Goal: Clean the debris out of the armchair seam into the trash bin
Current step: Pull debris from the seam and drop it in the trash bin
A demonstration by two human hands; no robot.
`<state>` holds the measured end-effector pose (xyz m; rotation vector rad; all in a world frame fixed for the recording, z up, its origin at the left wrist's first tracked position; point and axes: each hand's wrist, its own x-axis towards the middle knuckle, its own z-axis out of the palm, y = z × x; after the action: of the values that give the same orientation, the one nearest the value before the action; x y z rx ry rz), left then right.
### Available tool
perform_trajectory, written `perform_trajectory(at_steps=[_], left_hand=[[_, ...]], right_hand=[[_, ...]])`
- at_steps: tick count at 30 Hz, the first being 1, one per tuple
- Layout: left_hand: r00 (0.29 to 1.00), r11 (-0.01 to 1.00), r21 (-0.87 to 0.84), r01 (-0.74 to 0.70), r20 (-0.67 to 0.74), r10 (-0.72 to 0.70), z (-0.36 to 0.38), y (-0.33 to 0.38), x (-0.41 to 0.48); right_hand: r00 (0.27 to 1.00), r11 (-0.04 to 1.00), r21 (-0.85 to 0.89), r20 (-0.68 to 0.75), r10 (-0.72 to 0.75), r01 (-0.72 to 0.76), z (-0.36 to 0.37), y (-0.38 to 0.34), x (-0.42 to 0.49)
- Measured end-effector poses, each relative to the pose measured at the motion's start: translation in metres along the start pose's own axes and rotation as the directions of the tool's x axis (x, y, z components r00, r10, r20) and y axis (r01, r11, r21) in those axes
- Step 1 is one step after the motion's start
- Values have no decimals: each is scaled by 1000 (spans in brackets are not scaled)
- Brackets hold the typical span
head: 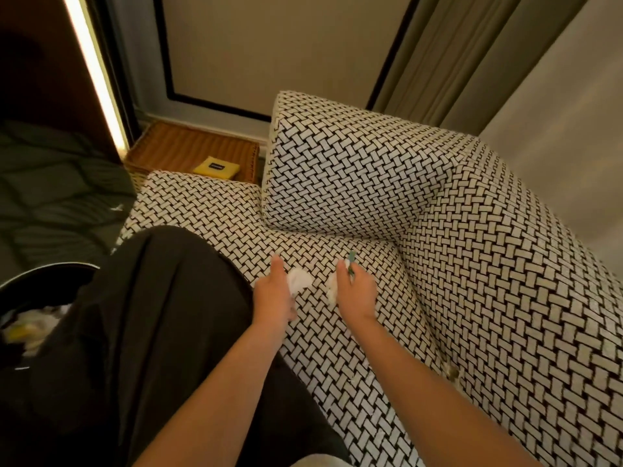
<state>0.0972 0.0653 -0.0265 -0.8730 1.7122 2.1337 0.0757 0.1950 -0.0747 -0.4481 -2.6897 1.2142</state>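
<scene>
The armchair (472, 264) is covered in a black-and-white woven pattern. Over its seat, my left hand (273, 291) holds a crumpled white tissue (298, 279). Just to the right, my right hand (357, 291) is closed on a small green wrapper scrap (351, 262) and a white paper wad (333, 288). A bit of pale debris (451, 372) sits in the seam between seat and right arm. The black trash bin (37, 281) stands at the lower left, with white and yellow litter inside. Dark trousers hide part of the bin.
A loose patterned cushion (337, 163) leans at the back of the seat. Behind the chair a wicker basket (188, 146) holds a yellow packet (216, 168). A dark quilted bed (50, 190) lies at the left. Curtains hang at the right.
</scene>
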Motion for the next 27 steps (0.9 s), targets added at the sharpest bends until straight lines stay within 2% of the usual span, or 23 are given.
perform_trajectory(at_steps=[3,6,8,12,14,16,18,21,24,27], left_hand=[[1000,987,-161,-23,17,26,-18,38,-4],[995,967,-234,-98,-6,100,-42,80,-12],[985,958,-231,-172,-28,170,-61,98,-15],[955,948,-147,-284,-136,265,-118,113,-9],[943,948,-121,-293,-197,266,-148,113,-4],[926,946,-90,-311,-253,280,-175,112,0],[904,944,-79,-319,-324,278,-206,109,6],[890,944,-168,-285,-412,196,-248,96,23],[894,902,-360,-236,-444,56,-284,81,40],[887,897,-402,-186,-461,-22,-314,69,52]], right_hand=[[999,981,194,33,-34,27,10,-52,7],[994,922,387,107,-28,-16,19,-107,4],[988,873,479,155,20,-93,26,-135,1],[932,686,652,346,111,-324,59,-189,-8],[905,688,631,416,89,-358,80,-212,-16],[893,722,612,449,19,-324,99,-233,-27],[878,795,564,471,-86,-224,124,-252,-40],[836,868,488,510,-201,-89,159,-267,-58],[790,911,403,586,-180,-92,195,-267,-66],[738,940,306,667,-100,-150,228,-265,-65]])
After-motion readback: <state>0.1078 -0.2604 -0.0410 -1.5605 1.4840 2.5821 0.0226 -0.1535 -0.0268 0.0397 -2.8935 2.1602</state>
